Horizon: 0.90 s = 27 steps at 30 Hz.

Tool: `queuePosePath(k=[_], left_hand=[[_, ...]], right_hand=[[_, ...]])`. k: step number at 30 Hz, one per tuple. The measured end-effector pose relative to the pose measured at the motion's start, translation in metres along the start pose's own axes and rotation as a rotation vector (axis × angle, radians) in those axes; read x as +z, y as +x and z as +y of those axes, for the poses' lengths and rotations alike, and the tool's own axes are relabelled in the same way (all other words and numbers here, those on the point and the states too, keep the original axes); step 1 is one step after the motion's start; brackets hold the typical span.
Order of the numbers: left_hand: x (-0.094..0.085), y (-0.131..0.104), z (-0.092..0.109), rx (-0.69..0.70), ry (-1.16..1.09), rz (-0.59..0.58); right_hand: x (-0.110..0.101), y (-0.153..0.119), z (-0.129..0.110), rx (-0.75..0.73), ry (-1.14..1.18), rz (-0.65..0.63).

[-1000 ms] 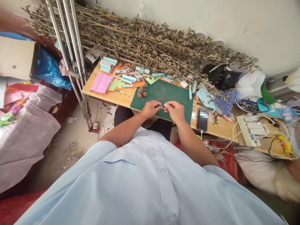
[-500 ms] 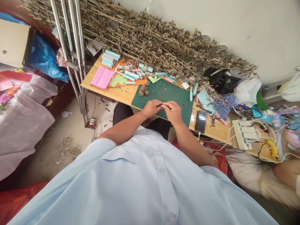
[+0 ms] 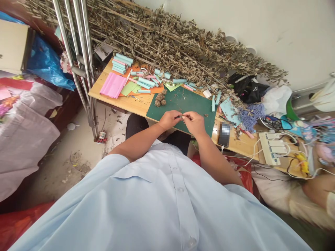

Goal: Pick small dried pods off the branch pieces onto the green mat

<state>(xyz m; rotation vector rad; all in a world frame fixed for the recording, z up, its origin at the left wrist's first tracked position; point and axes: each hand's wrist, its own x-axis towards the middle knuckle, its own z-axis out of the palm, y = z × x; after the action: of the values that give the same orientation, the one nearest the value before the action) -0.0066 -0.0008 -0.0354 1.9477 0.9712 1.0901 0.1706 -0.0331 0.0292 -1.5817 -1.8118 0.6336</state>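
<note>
My left hand (image 3: 169,119) and my right hand (image 3: 194,122) meet over the near edge of a green mat (image 3: 187,101). Both are closed, thumbs and fingertips pinched together around a small, dark greyish bit (image 3: 181,117), too small to name and mostly covered by the fingers. Just beyond my left hand, a little heap of brown, crumbly balls (image 3: 160,98) rests on the mat. Loose crumbs lie scattered on the green surface. Rolled blue paper tubes (image 3: 146,83) and a pink folded paper sheet (image 3: 113,85) lie farther left on the wooden table (image 3: 101,87).
Bundles of dried leafy stems (image 3: 167,42) line the wall behind the table. Metal crutches (image 3: 78,59) lean at the left. To the right are a phone (image 3: 224,134) on a cable, a power strip (image 3: 270,149), purple cords (image 3: 251,116) and another person's arm (image 3: 318,191).
My fingertips have shifted slightly around the small bit, and my right hand has turned a little. The view has moved slightly; the balls and paper tubes stay in place.
</note>
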Motion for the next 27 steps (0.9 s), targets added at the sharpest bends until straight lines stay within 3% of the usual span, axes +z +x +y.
queuePosePath(k=[3,8,11,16,21,27], left_hand=[[0.001,0.0,-0.001,0.001,0.002,0.0],[0.002,0.0,-0.003,-0.002,-0.017,0.007],[0.002,0.0,-0.003,0.0,-0.03,0.007],[0.0,-0.001,-0.001,-0.01,-0.033,-0.006],[-0.001,0.0,0.001,-0.017,-0.03,-0.018],[-0.002,0.0,0.003,-0.015,-0.019,-0.006]], right_hand=[[-0.003,0.002,-0.002,-0.019,-0.049,-0.001],[-0.011,0.002,-0.003,-0.277,-0.15,-0.05],[-0.013,-0.001,0.001,-0.341,-0.17,-0.062],[-0.011,-0.006,0.005,-0.317,-0.201,-0.067],[-0.008,-0.009,0.002,-0.269,-0.139,0.023],[-0.009,-0.013,-0.001,-0.249,-0.125,0.0]])
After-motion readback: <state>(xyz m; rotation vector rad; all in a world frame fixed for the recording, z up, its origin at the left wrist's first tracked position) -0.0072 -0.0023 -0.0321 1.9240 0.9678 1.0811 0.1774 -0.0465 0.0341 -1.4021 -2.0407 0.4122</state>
